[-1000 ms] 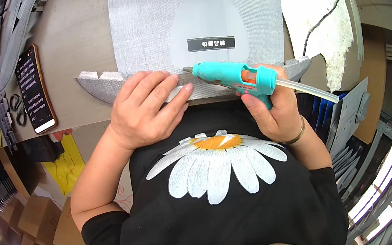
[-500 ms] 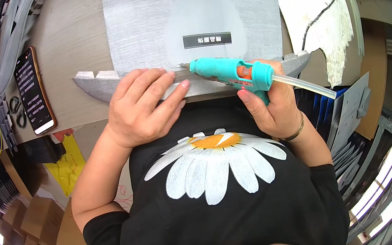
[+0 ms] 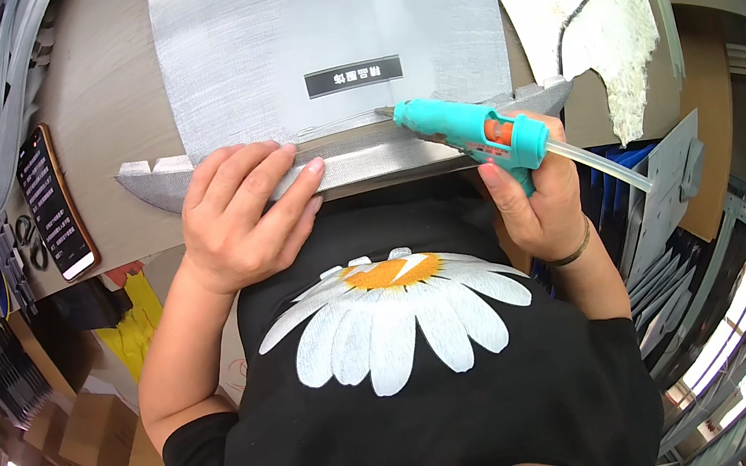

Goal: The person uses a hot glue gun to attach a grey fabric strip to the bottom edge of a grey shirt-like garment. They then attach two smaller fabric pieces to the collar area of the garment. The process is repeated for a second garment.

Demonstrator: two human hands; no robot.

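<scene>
Fingers (image 3: 260,188) kinda spread, our left hand (image 3: 235,238) probably steadies the grey strip (image 3: 373,165). Our right hand (image 3: 541,209) curls round the glue gun (image 3: 453,124).

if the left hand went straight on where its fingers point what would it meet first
Probably the grey panel, at its near edge just past the left hand's fingertips; exact depth is unclear.

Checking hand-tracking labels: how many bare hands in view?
2: the left hand on the gray curved strip, and the right hand gripping the teal glue gun. No others show.
</scene>
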